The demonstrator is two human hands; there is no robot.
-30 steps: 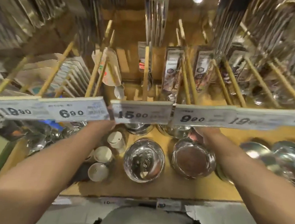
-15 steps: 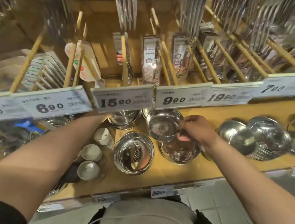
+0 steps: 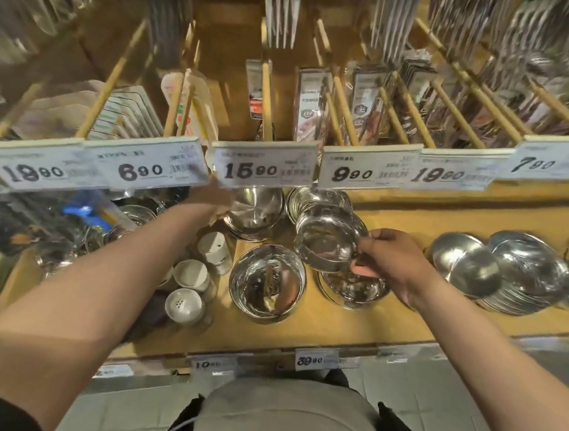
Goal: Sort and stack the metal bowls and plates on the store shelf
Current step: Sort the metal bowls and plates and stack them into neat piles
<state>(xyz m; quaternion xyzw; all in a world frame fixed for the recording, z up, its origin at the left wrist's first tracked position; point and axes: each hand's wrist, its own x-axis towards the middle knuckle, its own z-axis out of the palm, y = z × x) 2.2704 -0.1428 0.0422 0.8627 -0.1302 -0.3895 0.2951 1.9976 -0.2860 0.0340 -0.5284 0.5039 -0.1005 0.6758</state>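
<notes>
There is a single view, from the person's head, facing forward and steeply down over both forearms onto the wooden shelf [image 3: 448, 209]. It sits close, wide-angle, with price tags [image 3: 263, 168] crossing mid-frame and floor tiles [image 3: 466, 403] below.

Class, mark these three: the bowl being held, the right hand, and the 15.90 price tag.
held bowl [image 3: 325, 243], head view, inner base.
right hand [image 3: 391, 259], head view, back of hand.
15.90 price tag [image 3: 263, 167], head view, centre.
</notes>
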